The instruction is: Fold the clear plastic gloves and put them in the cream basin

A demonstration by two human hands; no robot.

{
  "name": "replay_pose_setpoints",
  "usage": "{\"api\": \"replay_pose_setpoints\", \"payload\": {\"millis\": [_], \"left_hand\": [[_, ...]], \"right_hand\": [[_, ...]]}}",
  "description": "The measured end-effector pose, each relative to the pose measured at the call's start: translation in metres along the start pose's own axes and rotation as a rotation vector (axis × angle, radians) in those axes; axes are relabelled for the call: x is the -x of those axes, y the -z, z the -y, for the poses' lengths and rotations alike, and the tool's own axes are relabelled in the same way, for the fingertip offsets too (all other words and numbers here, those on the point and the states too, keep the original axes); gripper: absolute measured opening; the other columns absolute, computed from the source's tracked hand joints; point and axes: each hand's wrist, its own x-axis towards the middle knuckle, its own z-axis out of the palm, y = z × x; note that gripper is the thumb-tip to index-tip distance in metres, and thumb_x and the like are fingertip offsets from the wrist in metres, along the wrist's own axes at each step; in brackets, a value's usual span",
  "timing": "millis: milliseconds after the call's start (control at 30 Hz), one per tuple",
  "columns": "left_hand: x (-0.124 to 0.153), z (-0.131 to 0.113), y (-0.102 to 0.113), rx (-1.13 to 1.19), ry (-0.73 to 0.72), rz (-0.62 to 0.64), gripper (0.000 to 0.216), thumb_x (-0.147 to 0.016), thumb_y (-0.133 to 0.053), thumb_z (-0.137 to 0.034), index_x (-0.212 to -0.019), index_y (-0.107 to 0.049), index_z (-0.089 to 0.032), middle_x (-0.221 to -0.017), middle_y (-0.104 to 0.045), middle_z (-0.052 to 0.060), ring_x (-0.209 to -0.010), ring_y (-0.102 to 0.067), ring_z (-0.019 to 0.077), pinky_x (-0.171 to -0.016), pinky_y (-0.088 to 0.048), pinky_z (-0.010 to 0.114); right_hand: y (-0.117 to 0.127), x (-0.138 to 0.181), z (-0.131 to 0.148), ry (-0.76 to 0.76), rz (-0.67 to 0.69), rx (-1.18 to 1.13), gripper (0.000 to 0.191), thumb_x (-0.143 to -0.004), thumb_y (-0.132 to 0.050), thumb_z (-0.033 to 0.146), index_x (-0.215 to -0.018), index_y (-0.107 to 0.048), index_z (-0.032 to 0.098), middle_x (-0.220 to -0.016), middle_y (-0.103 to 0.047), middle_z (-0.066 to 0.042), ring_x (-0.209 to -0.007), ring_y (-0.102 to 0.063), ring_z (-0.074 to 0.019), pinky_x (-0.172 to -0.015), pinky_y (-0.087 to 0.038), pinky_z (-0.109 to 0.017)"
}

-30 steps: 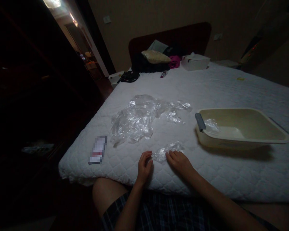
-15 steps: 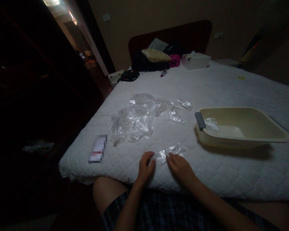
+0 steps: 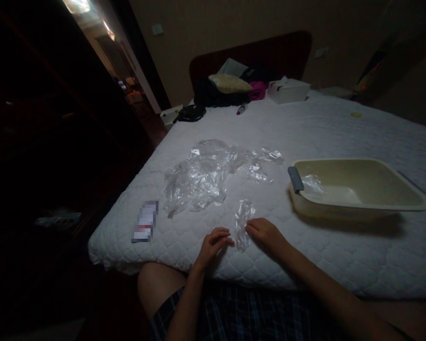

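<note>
A crinkled clear plastic bag (image 3: 243, 227) stands lengthwise before me on the white quilted bed cover (image 3: 305, 255). My right hand (image 3: 265, 234) pinches its right edge with the fingertips. Just left of the bag is my left hand (image 3: 213, 244), its fingers apart and holding nothing. Beyond both hands lies a loose spread of clear plastic bags (image 3: 199, 177). To the right sits a cream plastic basin (image 3: 362, 213) with a grey handle (image 3: 295, 180), and another clear plastic bag (image 3: 313, 185) rests inside it near that handle.
A phone-like pixelated object (image 3: 145, 221) lies near the bed's left corner. Toward the headboard (image 3: 287, 47) are a white box (image 3: 289, 90), a pillow (image 3: 230, 83), a pink roll (image 3: 257, 91) and a black bag (image 3: 192, 112). My knees are against the near edge.
The plastic bag under my hands has turned from lying crosswise to pointing away from me. My left hand has come off it, and my right hand keeps hold.
</note>
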Motion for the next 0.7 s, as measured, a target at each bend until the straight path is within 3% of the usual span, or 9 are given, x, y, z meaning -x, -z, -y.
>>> {"api": "replay_pose_setpoints", "payload": {"millis": [167, 367, 700], "left_hand": [[-0.002, -0.002, -0.008, -0.233, -0.117, -0.148, 0.015, -0.078, -0.055, -0.023, -0.089, -0.063, -0.018, -0.086, -0.058, 0.006, -0.082, -0.056, 0.0155, -0.073, -0.046, 0.029], [-0.014, -0.013, -0.018, -0.671, -0.330, -0.003, 0.029, -0.084, -0.047, -0.020, -0.111, -0.057, -0.023, -0.094, -0.057, 0.007, -0.083, -0.053, 0.0148, -0.073, -0.045, 0.028], [-0.027, 0.002, -0.024, -0.707, -0.288, -0.026, 0.015, -0.080, -0.054, -0.025, -0.087, -0.067, -0.022, -0.082, -0.060, 0.004, -0.080, -0.053, 0.0147, -0.071, -0.044, 0.027]], "right_hand": [[-0.003, 0.003, -0.013, 0.047, -0.044, -0.153, 0.014, -0.084, -0.049, 0.017, -0.085, -0.063, 0.017, -0.088, -0.065, -0.008, -0.085, -0.056, -0.0183, -0.077, -0.041, -0.033], [-0.002, 0.009, -0.016, 0.075, -0.051, -0.213, 0.014, -0.085, -0.049, 0.018, -0.087, -0.063, 0.018, -0.087, -0.067, -0.007, -0.086, -0.057, -0.0187, -0.075, -0.043, -0.033], [-0.002, 0.020, -0.011, -0.126, -0.022, -0.512, 0.028, -0.078, -0.048, 0.009, -0.103, -0.058, 0.017, -0.098, -0.064, -0.008, -0.093, -0.056, -0.0195, -0.084, -0.042, -0.037]]}}
